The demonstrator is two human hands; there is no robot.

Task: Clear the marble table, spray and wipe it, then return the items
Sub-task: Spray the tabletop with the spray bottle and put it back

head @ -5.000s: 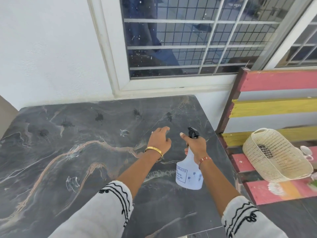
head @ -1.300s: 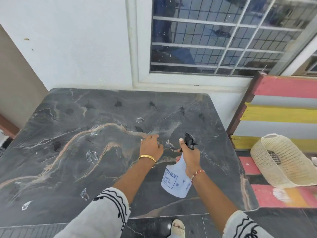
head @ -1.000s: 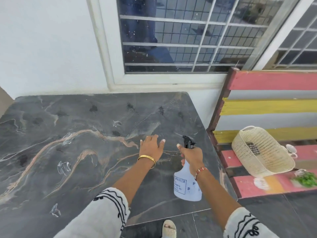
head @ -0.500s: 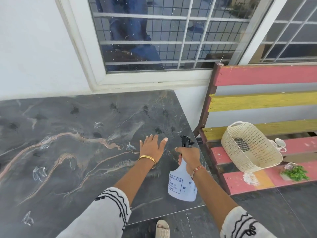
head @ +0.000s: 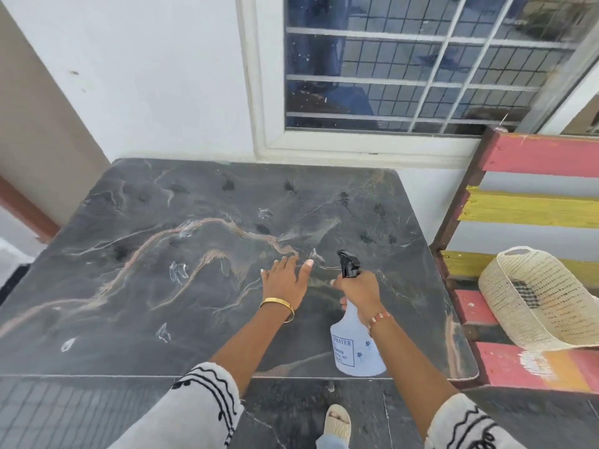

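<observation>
A dark marble table (head: 136,286) with tan veins fills the middle of the view, dotted with wet splashes. My right hand (head: 358,291) grips the neck of a white spray bottle (head: 355,346) with a black nozzle, held over the table's right side and pointing away from me. A faint mist hangs ahead of the nozzle. My left hand (head: 285,280) rests flat on the marble just left of the bottle, fingers straight and spread.
A bench (head: 531,205) with pink and yellow slats stands right of the table. A woven basket (head: 538,296) lies tipped on its seat with a checked cloth (head: 526,293) inside. A white wall and barred window (head: 421,76) lie behind. My sandalled foot (head: 337,422) is on the dark floor.
The view has swung back left, so the whole table shows and the bench's plant and cup are out of frame. My hands hold the same pose; a fresh mist shows ahead of the nozzle.
</observation>
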